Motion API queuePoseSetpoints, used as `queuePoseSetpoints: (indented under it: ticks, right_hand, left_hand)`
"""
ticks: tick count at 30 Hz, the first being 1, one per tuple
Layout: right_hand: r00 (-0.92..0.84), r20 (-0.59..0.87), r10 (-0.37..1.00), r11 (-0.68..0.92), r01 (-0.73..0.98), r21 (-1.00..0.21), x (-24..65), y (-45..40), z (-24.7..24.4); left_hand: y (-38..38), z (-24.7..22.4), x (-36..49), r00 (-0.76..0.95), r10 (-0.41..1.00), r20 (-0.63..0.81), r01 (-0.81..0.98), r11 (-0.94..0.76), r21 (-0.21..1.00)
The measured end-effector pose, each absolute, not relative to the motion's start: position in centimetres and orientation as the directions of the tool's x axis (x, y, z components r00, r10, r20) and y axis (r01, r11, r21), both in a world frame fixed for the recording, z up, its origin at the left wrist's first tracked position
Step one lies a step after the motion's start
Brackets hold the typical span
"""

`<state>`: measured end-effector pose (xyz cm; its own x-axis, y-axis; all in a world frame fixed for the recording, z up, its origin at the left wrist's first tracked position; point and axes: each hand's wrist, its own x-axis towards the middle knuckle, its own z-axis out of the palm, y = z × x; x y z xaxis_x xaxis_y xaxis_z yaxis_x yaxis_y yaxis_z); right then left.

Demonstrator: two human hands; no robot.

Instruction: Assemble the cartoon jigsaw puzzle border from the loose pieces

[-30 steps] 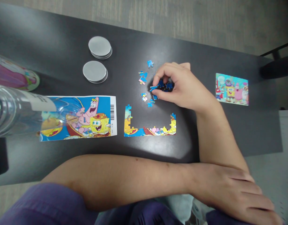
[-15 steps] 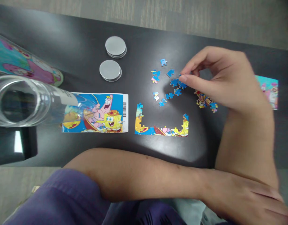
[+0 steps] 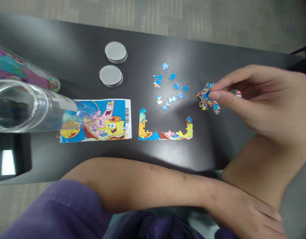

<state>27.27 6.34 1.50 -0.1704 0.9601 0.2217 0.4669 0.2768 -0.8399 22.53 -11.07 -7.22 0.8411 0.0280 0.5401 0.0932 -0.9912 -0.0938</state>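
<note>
Puzzle pieces [image 3: 207, 99], small, light and stiff, lie heaped on the dark worktop [image 3: 68, 66]; the right hand [image 3: 262, 99] pinches narrowly at the heap's edge, best gripped by edges; the left hand [image 3: 244, 212] rests flat, off the worktop.

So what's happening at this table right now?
A person is working on a cartoon jigsaw on a dark table. The right hand has its fingertips at a small heap of mixed pieces, apparently pinching one. The left hand rests near the lap, holding nothing. The partly built puzzle frame lies beside the reference picture, with loose blue pieces above it.
</note>
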Motion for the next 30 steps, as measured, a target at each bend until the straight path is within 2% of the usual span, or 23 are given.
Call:
queuePoseSetpoints:
  ticks: [2, 4, 9, 16, 23, 30]
  right_hand:
    - [-0.205, 0.180, 0.962, 0.256, 0.449, -0.856, 28.1, 6.1, 0.9]
    - [-0.264, 0.111, 0.958, 0.220, 0.427, -0.877, 29.0, 6.4, 0.2]
    - [-0.349, -0.071, 0.935, 0.070, 0.375, -0.924, 30.5, 7.4, -1.2]
    - [-0.424, -0.160, 0.891, 0.008, 0.367, -0.930, 30.1, 7.7, -1.7]
    - [-0.430, -0.233, 0.872, -0.021, 0.443, -0.896, 29.9, 7.7, -1.4]
    - [-0.435, -0.233, 0.870, -0.004, 0.466, -0.885, 29.8, 7.7, -1.4]
  left_hand:
    - [-11.8, -8.4, 22.5, 0.687, -0.139, 0.713, -0.075, -0.990, -0.120]
    - [-12.3, -9.3, 22.5, 0.637, -0.142, 0.757, -0.104, -0.990, -0.098]
    - [-12.7, -9.6, 22.1, 0.667, -0.030, 0.745, -0.088, -0.995, 0.039]
    - [-13.3, -9.1, 21.8, 0.723, 0.021, 0.690, -0.105, -0.985, 0.140]
    - [-13.3, -8.3, 21.1, 0.768, 0.045, 0.639, -0.080, -0.983, 0.164]
    - [-13.1, -8.0, 20.9, 0.777, 0.047, 0.628, -0.075, -0.983, 0.167]
